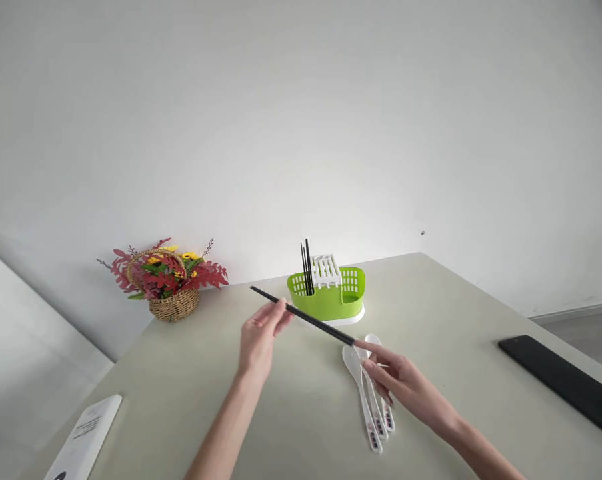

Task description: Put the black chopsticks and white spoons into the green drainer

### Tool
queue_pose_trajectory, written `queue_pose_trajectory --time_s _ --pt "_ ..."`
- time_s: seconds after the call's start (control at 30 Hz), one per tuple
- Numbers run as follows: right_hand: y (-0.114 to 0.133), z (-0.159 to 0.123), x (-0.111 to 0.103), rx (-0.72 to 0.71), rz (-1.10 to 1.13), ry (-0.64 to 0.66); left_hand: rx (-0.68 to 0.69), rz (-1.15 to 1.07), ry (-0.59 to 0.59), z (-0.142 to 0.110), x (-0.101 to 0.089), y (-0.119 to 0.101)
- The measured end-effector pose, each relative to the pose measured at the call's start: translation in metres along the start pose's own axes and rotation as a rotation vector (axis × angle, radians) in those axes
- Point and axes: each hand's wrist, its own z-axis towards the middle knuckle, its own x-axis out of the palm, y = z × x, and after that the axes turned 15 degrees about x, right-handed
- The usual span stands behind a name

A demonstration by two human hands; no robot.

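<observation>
Plain pale wall (pixel 301 133), softly lit; grey-green table (pixel 455 327) before it; grey floor (pixel 595 336) at right.

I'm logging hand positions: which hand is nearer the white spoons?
Right. The right hand overlaps the white spoons in view; the left hand is farther off, to their left.

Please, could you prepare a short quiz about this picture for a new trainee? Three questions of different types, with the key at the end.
1. What does the left hand hold?
2. True or false: three white spoons lie on the table.
3. As seen in the picture, where does the flower basket stand relative to the green caddy?
A) To its left
B) To its right
C) Inside it

Key:
1. A slim black utensil
2. True
3. A
</observation>
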Motion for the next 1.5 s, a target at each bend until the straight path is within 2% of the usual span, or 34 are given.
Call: queue_pose_trajectory --time_s 0.1,0.17,0.23,0.33,0.43,0.53,0.67,0.8,1.03,1.1,1.17,1.27,1.33,1.43,1.5 --pt "-0.023 0.005 -0.023 -0.002 0.008 -0.087 0.198 0.018 -0.173 0.033 -0.008 -0.025" --pt "-0.041 0.008 -0.038 0.043 -0.002 -0.185 0.347 0.059 -0.218 0.058 -0.012 -0.038" --pt "-0.056 0.011 -0.048 0.09 -0.032 -0.282 0.473 0.128 -0.222 0.083 -0.012 -0.041" --pt "-0.068 0.014 -0.051 0.095 -0.122 -0.348 0.531 0.256 -0.105 0.113 -0.003 -0.022" --pt "-0.071 0.016 -0.049 0.076 -0.23 -0.347 0.48 0.431 0.098 0.135 0.012 0.011" --pt "-0.071 0.017 -0.049 0.088 -0.251 -0.323 0.426 0.59 0.245 0.149 0.024 0.042" --pt "-0.073 0.019 -0.051 0.093 -0.221 -0.319 0.369 0.663 0.312 0.162 0.032 0.067" --pt "-0.071 0.02 -0.051 0.094 -0.215 -0.319 0.361 0.731 0.344 0.167 0.035 0.079" --pt "-0.066 0.019 -0.05 0.083 -0.212 -0.345 0.47 0.837 0.346 0.167 0.031 0.086" --pt "-0.066 0.018 -0.05 0.089 -0.206 -0.347 0.474 0.842 0.302 0.162 0.021 0.088" --pt "-0.067 0.018 -0.049 0.09 -0.201 -0.347 0.46 0.847 0.202 0.153 0.005 0.092" --pt "-0.069 0.02 -0.048 0.075 -0.211 -0.364 0.391 0.851 0.022 0.127 -0.029 0.104" --pt "-0.07 0.021 -0.047 0.063 -0.236 -0.381 0.327 0.847 -0.035 0.102 -0.054 0.114" --pt "-0.07 0.022 -0.046 0.055 -0.281 -0.41 0.271 0.822 -0.025 0.061 -0.081 0.123" --pt "-0.07 0.024 -0.046 0.061 -0.301 -0.42 0.253 0.765 0.026 0.037 -0.09 0.124"
